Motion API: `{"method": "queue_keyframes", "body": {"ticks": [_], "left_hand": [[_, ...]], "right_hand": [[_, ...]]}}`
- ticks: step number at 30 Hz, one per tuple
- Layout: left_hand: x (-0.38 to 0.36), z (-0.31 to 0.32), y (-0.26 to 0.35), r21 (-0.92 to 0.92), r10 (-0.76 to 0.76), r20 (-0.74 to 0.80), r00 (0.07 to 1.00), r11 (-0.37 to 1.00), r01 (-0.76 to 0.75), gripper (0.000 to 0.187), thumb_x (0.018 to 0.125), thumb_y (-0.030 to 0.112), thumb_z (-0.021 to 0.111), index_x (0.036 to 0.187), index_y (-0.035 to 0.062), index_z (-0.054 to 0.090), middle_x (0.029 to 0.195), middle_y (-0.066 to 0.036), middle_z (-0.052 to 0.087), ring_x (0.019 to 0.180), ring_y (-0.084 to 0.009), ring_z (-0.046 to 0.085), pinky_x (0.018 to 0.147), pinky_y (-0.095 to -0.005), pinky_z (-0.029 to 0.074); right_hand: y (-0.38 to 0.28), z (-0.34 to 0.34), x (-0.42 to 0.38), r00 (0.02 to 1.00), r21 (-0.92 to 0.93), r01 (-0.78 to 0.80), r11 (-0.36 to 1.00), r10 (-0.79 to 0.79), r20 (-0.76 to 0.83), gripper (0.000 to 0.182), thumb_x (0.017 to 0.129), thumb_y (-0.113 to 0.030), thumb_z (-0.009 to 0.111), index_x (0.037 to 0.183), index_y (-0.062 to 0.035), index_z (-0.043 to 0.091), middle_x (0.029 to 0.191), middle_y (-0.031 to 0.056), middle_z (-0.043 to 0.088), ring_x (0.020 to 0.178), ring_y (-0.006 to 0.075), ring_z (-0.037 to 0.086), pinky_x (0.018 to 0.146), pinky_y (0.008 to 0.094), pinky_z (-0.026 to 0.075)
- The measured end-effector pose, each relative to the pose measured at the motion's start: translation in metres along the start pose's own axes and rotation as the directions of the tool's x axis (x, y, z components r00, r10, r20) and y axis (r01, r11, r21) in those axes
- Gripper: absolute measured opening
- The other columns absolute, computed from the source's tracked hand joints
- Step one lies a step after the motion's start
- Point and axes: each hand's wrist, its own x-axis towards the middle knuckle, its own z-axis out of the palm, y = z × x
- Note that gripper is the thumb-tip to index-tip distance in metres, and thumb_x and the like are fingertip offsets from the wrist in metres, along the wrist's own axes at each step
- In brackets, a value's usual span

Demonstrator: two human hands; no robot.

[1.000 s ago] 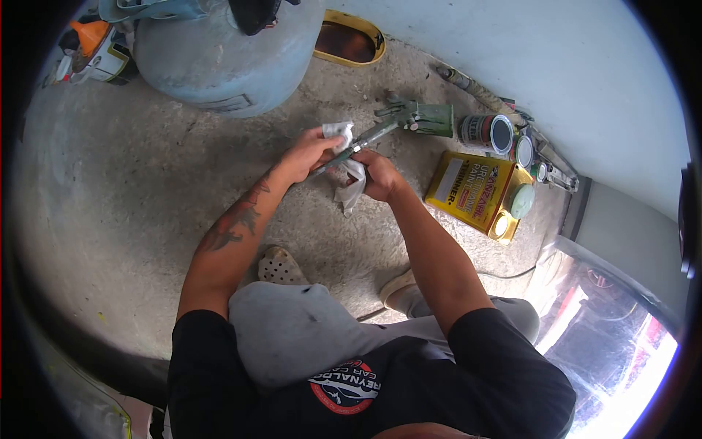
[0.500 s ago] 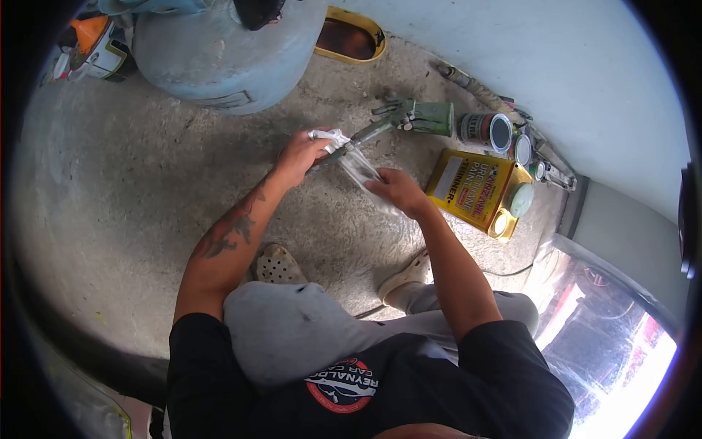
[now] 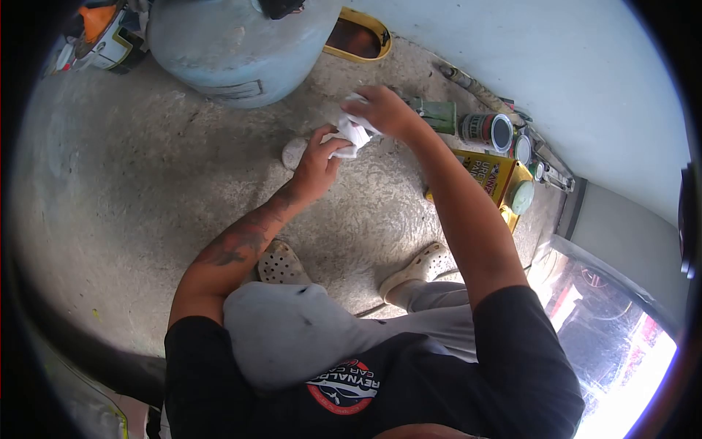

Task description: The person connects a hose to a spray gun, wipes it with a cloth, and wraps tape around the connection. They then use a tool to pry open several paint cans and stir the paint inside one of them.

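A white cloth (image 3: 354, 133) is bunched between my two hands. My left hand (image 3: 319, 157) pinches its lower end, thumb and fingers closed on it. Higher up and to the right, my right hand (image 3: 380, 111) is wrapped around the cloth's upper end. A pale rounded object (image 3: 293, 154) shows just left of my left hand; what it belongs to is hidden behind the hand. Past my right wrist stands a green container (image 3: 437, 115), partly covered by the forearm.
Paint cans (image 3: 488, 132) line the wall at right. A yellow thinner tin (image 3: 486, 174) lies behind my right forearm. A yellow tray of dark liquid (image 3: 386, 33) is at the back, beside a large blue-grey rounded body panel (image 3: 241, 55). An orange funnel (image 3: 96, 23) is at far left.
My right hand has moved up and away from me, from below the cloth to its upper end. The cloth is now bunched instead of stretched, and the long grey-green tool is mostly hidden.
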Motion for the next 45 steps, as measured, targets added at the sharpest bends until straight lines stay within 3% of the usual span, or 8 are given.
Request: {"method": "queue_keyframes", "body": {"ticks": [9, 13, 18, 23, 29, 36, 42, 45], "left_hand": [[0.009, -0.005, 0.012, 0.160, 0.161, 0.151, 0.975, 0.970, -0.185, 0.038, 0.084, -0.011, 0.057, 0.118, 0.0048, 0.056, 0.130, -0.016, 0.052, 0.105, -0.0325, 0.064, 0.089, -0.0417, 0.054], [0.012, -0.002, 0.007, 0.053, -0.069, 0.124, 0.990, 0.997, 0.063, 0.023, 0.095, -0.002, 0.053, 0.118, 0.0029, 0.054, 0.104, -0.014, 0.063, 0.089, -0.0243, 0.066, 0.080, -0.0356, 0.054], [0.028, 0.003, -0.006, -0.271, -0.402, 0.209, 0.892, 0.852, 0.448, 0.019, 0.105, 0.014, 0.046, 0.117, 0.0013, 0.054, 0.098, -0.007, 0.062, 0.077, -0.0137, 0.060, 0.071, -0.0285, 0.053], [0.033, 0.006, 0.003, -0.448, -0.465, 0.245, 0.851, 0.724, 0.524, 0.022, 0.106, 0.018, 0.044, 0.117, 0.0027, 0.056, 0.103, -0.005, 0.062, 0.077, -0.0102, 0.059, 0.064, -0.0253, 0.051], [0.029, 0.007, -0.009, -0.394, -0.408, 0.224, 0.885, 0.793, 0.465, 0.026, 0.106, 0.022, 0.044, 0.119, 0.0030, 0.055, 0.102, -0.005, 0.065, 0.068, -0.0095, 0.061, 0.059, -0.0246, 0.049], [0.039, -0.009, 0.023, -0.292, -0.574, 0.241, 0.783, 0.727, 0.622, 0.032, 0.107, 0.026, 0.040, 0.126, 0.0031, 0.053, 0.108, -0.007, 0.067, 0.071, -0.0096, 0.066, 0.058, -0.0252, 0.050], [0.037, -0.002, 0.006, -0.285, -0.501, 0.215, 0.838, 0.789, 0.545, 0.038, 0.107, 0.028, 0.039, 0.134, 0.0020, 0.048, 0.105, -0.009, 0.067, 0.074, -0.0111, 0.067, 0.058, -0.0253, 0.052], [0.038, -0.007, 0.014, -0.378, -0.531, 0.236, 0.814, 0.721, 0.580, 0.037, 0.107, 0.028, 0.039, 0.132, 0.0022, 0.049, 0.104, -0.008, 0.067, 0.075, -0.0111, 0.068, 0.058, -0.0246, 0.052]], "right_hand": [[0.001, 0.036, 0.052, 0.982, -0.315, -0.061, 0.947, 0.114, 0.152, 0.049, 0.086, -0.043, 0.072, 0.109, -0.0002, 0.073, 0.102, 0.0216, 0.073, 0.096, 0.0364, 0.071, 0.085, 0.0421, 0.054], [0.000, 0.025, 0.025, 0.998, 0.277, -0.054, 0.959, 0.046, 0.033, 0.046, 0.091, -0.040, 0.069, 0.110, 0.0019, 0.071, 0.097, 0.0144, 0.073, 0.091, 0.0242, 0.069, 0.083, 0.0363, 0.052], [0.052, 0.044, -0.061, 0.952, 0.898, 0.136, 0.419, 0.197, -0.236, 0.025, 0.096, -0.028, 0.067, 0.084, -0.0084, 0.058, 0.076, 0.0009, 0.058, 0.072, 0.0106, 0.053, 0.067, 0.0282, 0.044], [0.055, 0.106, -0.095, 0.842, 0.843, -0.123, 0.523, 0.504, -0.190, 0.049, 0.082, -0.008, 0.072, 0.129, -0.0071, 0.056, 0.095, 0.0011, 0.061, 0.084, 0.0138, 0.058, 0.076, 0.0288, 0.046], [0.088, 0.105, -0.056, 0.979, 0.635, -0.200, 0.746, 0.182, 0.094, 0.031, 0.083, -0.019, 0.075, 0.110, -0.0047, 0.071, 0.104, 0.0105, 0.061, 0.096, 0.0189, 0.058, 0.084, 0.0340, 0.046], [0.104, 0.123, -0.082, 0.873, 0.393, 0.071, 0.917, 0.134, -0.470, 0.025, 0.087, -0.021, 0.071, 0.101, -0.0004, 0.070, 0.100, 0.0138, 0.062, 0.096, 0.0235, 0.060, 0.086, 0.0357, 0.047], [0.054, 0.108, -0.082, 0.930, 0.955, 0.010, 0.295, 0.349, -0.117, 0.024, 0.093, -0.020, 0.068, 0.104, 0.0010, 0.062, 0.080, 0.0032, 0.061, 0.068, 0.0158, 0.061, 0.066, 0.0303, 0.052], [0.045, 0.098, -0.095, 0.929, 0.882, -0.170, 0.440, 0.369, -0.005, 0.025, 0.097, -0.026, 0.065, 0.103, -0.0018, 0.060, 0.072, 0.0017, 0.055, 0.063, 0.0122, 0.056, 0.058, 0.0291, 0.049]]}}
